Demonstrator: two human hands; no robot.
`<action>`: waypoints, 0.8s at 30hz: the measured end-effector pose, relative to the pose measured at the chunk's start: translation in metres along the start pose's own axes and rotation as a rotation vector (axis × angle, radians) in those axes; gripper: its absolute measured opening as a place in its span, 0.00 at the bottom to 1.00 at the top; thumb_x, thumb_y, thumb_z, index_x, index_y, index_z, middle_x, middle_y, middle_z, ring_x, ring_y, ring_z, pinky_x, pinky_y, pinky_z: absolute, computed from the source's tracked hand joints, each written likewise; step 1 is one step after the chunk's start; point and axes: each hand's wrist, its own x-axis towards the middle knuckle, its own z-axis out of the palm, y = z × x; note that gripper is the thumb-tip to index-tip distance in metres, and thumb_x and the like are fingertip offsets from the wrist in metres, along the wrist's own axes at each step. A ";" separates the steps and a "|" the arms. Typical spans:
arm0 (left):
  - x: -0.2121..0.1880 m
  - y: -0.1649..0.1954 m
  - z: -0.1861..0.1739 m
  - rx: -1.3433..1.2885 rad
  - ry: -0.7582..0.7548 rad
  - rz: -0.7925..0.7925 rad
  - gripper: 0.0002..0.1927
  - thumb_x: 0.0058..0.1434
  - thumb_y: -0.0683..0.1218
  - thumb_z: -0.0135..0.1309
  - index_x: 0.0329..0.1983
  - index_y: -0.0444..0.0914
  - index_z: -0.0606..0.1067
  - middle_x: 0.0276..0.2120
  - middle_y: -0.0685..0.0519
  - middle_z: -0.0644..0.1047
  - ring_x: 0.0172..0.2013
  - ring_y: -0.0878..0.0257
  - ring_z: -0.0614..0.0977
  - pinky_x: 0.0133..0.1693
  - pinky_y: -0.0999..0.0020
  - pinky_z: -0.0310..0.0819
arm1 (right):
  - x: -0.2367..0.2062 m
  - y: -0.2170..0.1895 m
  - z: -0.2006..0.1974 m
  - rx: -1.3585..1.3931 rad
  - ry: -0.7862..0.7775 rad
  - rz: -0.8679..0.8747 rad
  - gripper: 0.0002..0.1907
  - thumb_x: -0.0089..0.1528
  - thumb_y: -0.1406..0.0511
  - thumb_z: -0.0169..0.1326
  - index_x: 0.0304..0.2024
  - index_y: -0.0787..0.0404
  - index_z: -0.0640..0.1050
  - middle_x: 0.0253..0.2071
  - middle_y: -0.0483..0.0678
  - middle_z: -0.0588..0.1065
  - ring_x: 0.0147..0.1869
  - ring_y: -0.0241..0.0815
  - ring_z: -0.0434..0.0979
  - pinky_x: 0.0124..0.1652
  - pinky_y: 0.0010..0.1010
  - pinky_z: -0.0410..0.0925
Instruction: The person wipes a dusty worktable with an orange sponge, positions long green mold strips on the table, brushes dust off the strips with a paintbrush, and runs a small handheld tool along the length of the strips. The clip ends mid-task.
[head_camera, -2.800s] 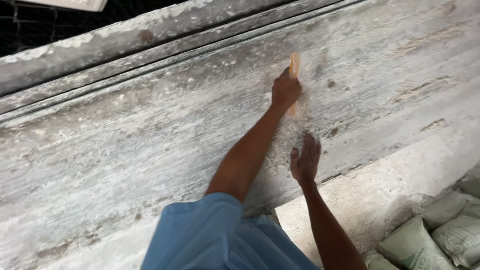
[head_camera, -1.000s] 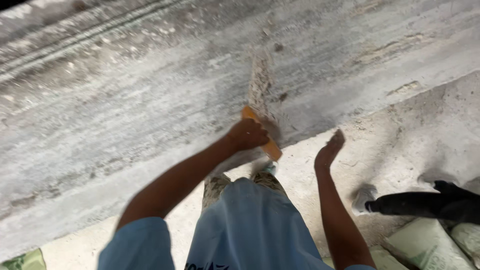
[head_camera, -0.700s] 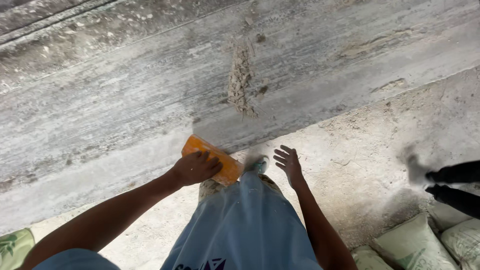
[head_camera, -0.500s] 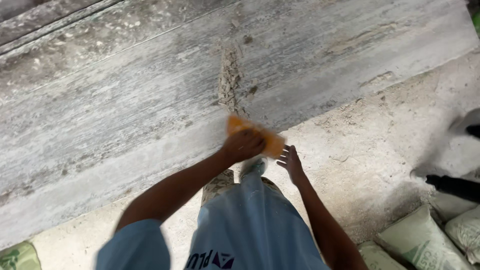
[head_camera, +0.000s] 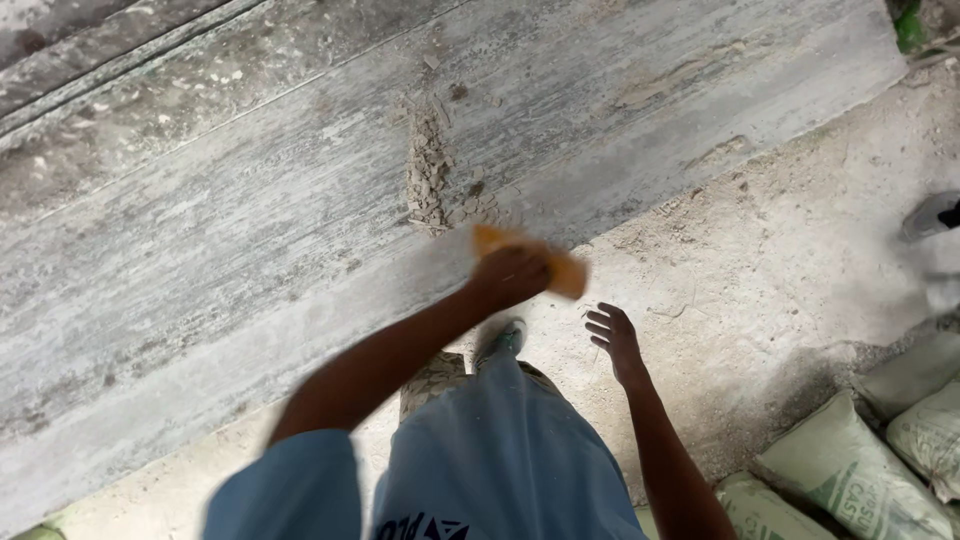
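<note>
Orange float (head_camera: 560, 270) within left-hand fingers (head_camera: 505, 275), blurred.

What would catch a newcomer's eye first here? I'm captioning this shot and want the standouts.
First, the orange float, blurred in the left hand at the foot of the grey plastered wall. Just above it a streak of rough, crumbly mortar stands out on the smoother surface. The right hand hangs open and empty over the concrete floor, with green sacks piled at lower right.
</note>
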 end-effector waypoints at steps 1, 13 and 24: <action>0.034 0.001 0.010 -0.039 0.191 -0.026 0.10 0.50 0.42 0.63 0.37 0.41 0.80 0.38 0.51 0.82 0.39 0.57 0.85 0.39 0.60 0.83 | 0.003 -0.002 0.006 -0.017 -0.013 0.001 0.30 0.71 0.48 0.37 0.68 0.58 0.66 0.63 0.55 0.74 0.63 0.51 0.76 0.59 0.47 0.67; -0.090 0.009 -0.061 0.130 -0.100 0.009 0.28 0.55 0.46 0.58 0.61 0.39 0.73 0.58 0.47 0.74 0.60 0.50 0.75 0.64 0.48 0.67 | 0.011 -0.009 0.004 -0.090 0.256 -0.034 0.18 0.69 0.59 0.49 0.54 0.65 0.75 0.32 0.49 0.72 0.28 0.36 0.69 0.25 0.28 0.65; -0.178 -0.094 -0.045 -0.022 -0.404 0.051 0.14 0.60 0.43 0.55 0.49 0.41 0.77 0.42 0.51 0.81 0.40 0.56 0.83 0.37 0.60 0.80 | 0.037 -0.008 0.003 0.062 0.435 -0.406 0.14 0.73 0.60 0.46 0.46 0.63 0.77 0.34 0.43 0.75 0.35 0.32 0.72 0.35 0.26 0.68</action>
